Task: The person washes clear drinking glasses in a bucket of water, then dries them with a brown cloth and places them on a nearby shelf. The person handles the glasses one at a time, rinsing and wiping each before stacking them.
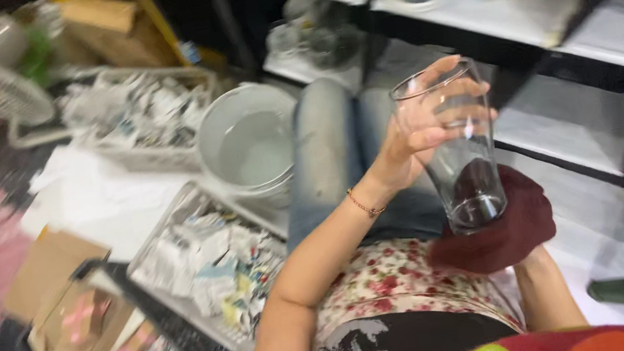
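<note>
The left hand (pixel 414 134) is wrapped around the upper part of a clear drinking glass (pixel 454 149), fingers curled on its wall, holding it nearly upright at about 2 o'clock from the frame's middle. The right hand is covered by a dark red cloth (pixel 505 233) cupped under the glass's base; its grip seems closed, though I cannot tell for sure. At 10 o'clock of the glass stands a white bucket (pixel 248 140); at 8 o'clock lies a tray of crumpled paper (pixel 210 271).
</note>
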